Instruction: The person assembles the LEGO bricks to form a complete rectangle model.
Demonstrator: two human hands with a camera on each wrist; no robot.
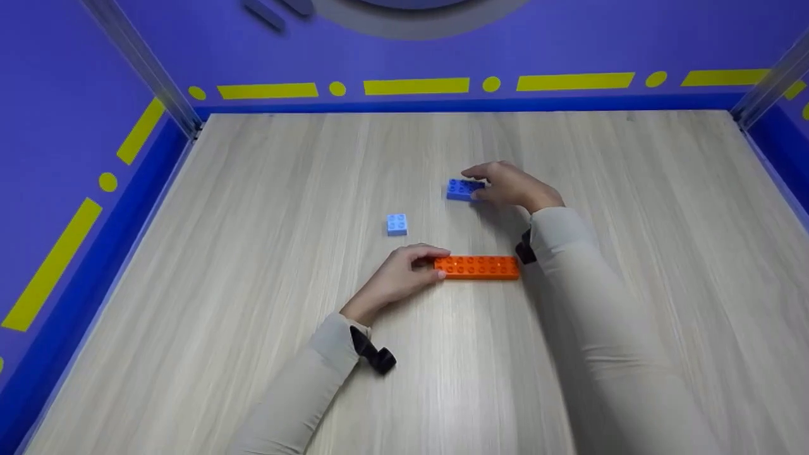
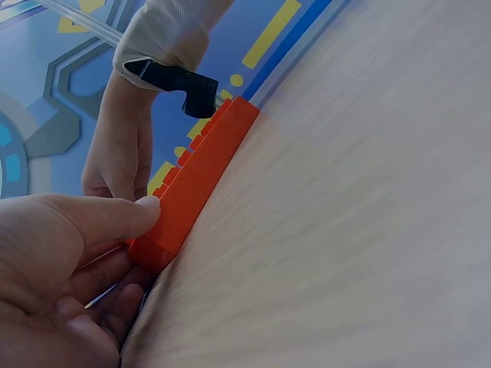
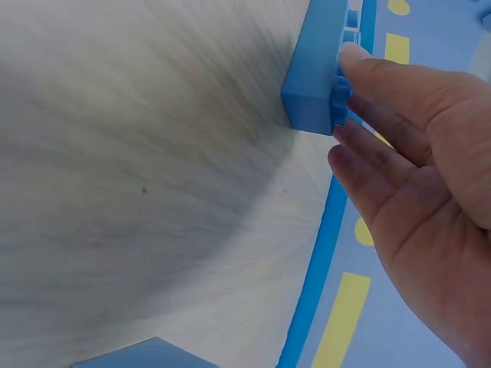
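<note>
An orange two-row brick (image 1: 480,268) lies studs up on the table. Its left end is between the thumb and fingers of my left hand (image 1: 404,272); the thumb pad presses the near side in the left wrist view. Farther back, a blue brick (image 1: 463,189) rests flat with its studs up. My right hand (image 1: 512,186) is around its right end, thumb overlapping the front corner and index finger extended along the far edge. In the right wrist view the thumb (image 3: 406,84) lies at the studs, other fingers relaxed behind. A small light-blue square brick (image 1: 397,225) sits left of both.
The wood-grain table (image 1: 253,253) spreads around the bricks. A purple-blue panel (image 1: 417,57) with yellow marks stands along its far edge, and another side panel (image 1: 50,158) on the left. A black wrist mount (image 1: 374,351) hangs beneath the left sleeve.
</note>
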